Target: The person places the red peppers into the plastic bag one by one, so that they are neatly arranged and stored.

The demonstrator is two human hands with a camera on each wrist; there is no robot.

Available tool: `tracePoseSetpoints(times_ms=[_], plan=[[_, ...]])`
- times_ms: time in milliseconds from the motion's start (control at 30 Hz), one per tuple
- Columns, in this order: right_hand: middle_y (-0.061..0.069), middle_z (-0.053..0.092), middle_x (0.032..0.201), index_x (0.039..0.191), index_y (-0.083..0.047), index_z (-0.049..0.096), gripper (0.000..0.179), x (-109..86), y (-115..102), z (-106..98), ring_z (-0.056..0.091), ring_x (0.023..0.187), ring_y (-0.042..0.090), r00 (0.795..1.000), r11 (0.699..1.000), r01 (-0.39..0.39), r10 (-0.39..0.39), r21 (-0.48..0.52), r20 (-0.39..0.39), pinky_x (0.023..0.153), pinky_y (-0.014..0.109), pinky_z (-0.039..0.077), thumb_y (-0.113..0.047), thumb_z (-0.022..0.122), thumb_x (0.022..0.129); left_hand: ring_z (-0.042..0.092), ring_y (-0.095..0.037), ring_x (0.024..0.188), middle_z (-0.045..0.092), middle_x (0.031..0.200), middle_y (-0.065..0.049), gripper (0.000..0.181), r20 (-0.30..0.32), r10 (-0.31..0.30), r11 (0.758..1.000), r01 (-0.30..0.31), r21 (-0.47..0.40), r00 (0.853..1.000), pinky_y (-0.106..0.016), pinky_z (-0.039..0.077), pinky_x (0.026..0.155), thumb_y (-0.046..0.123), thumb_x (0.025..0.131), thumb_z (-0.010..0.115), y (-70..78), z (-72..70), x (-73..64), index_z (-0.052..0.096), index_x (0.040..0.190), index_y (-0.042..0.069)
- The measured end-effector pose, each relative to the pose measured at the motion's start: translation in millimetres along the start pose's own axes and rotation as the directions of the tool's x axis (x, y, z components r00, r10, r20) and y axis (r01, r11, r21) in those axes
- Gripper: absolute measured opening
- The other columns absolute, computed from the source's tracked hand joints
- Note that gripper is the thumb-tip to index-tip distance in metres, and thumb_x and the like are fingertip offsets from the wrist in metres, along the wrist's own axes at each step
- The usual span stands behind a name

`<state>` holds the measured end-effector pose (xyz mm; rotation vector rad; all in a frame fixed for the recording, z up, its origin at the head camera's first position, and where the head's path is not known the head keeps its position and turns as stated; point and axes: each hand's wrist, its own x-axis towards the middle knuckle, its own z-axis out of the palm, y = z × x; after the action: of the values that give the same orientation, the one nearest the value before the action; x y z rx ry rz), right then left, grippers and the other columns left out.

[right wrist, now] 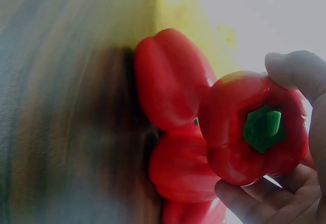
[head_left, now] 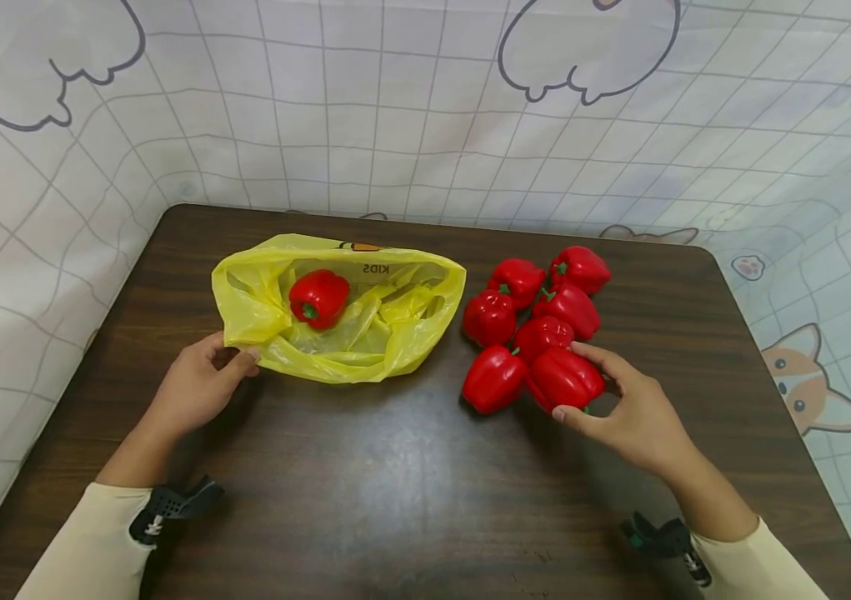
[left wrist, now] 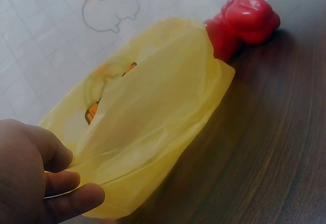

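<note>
A yellow plastic bag (head_left: 425, 333) lies on the table with its mouth spread wide, and one red bell pepper (head_left: 320, 296) is inside it. My left hand (head_left: 200, 383) pinches the near left edge of the bag between thumb and fingers, as the left wrist view also shows. On the right, my right hand (head_left: 638, 421) grips a red bell pepper (head_left: 564, 377) from its sides, thumb on the near side. In the right wrist view this pepper's green stem (right wrist: 265, 127) faces the camera. Several more red bell peppers (head_left: 493, 379) lie in a cluster beside and behind the held one.
The dark wooden table (head_left: 395, 500) has rounded far corners. A white grid-patterned cloth (head_left: 395, 125) with cartoon animals hangs behind it and at both sides. The pepper cluster sits just right of the bag.
</note>
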<state>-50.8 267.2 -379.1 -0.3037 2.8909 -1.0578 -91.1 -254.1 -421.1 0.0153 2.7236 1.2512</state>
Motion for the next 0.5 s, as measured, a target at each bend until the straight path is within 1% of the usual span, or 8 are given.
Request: tracePoseSetpoints(times_ms=[200,333,500], plan=[[0.014,0.063,0.132,0.151,-0.017,0.048,0.081,6.1,-12,-5,0.065,0.107,0.034,1.000,1.000,-0.011,0.011,0.011,0.017,0.079,0.048,0.057,-0.035,0.087,0.083,0.068,-0.034,0.097,0.072,0.107,-0.019,0.052,0.003,0.004,1.000,-0.004,0.006,1.000,-0.047,0.051,0.082,0.042,0.106,0.055,2.7,0.5,0.2,0.058,0.135,-0.002],[0.012,0.062,0.132,0.151,-0.019,0.048,0.080,15.2,-21,-3,0.064,0.109,0.033,1.000,0.999,0.001,-0.001,0.035,0.024,0.080,0.048,0.056,-0.037,0.086,0.083,0.067,-0.034,0.096,0.072,0.107,-0.019,0.051,0.000,-0.001,1.000,0.001,0.012,1.000,-0.043,0.050,0.078,0.040,0.106,0.055,4.1,0.0,-0.6,0.058,0.134,-0.002],[0.009,0.062,0.132,0.150,-0.020,0.049,0.079,26.8,-29,0,0.064,0.110,0.030,1.000,0.998,0.013,-0.014,0.063,0.013,0.080,0.046,0.056,-0.036,0.087,0.083,0.066,-0.034,0.097,0.071,0.107,-0.018,0.051,0.009,-0.007,1.000,0.007,0.005,1.000,-0.042,0.049,0.078,0.041,0.106,0.055,5.9,0.6,-0.9,0.058,0.134,-0.001]])
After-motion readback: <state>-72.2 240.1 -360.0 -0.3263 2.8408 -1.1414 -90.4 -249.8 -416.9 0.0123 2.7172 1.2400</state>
